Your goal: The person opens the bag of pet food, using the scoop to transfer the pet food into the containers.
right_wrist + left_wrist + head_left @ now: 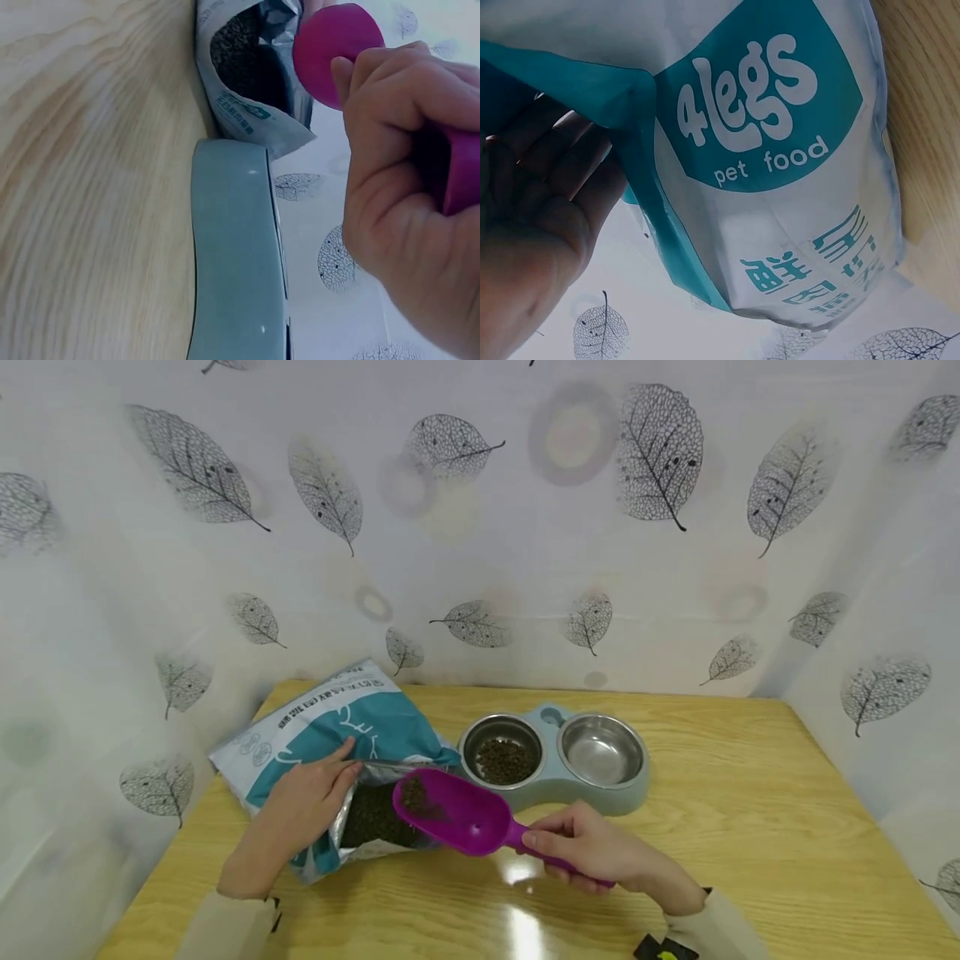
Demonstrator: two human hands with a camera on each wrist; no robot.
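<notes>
Head view: your left hand (309, 799) is pinching the bag (360, 714) near the left table edge (167, 878), your right (592, 847) a light-looking scoop handle (519, 837).

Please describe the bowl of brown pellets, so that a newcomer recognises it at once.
On the wooden table stands a pale blue-green double feeder. Take its left metal bowl in the head view, nearer the teal-and-white bag; brown pellets lie in it, while the right bowl shows bare metal.
</notes>
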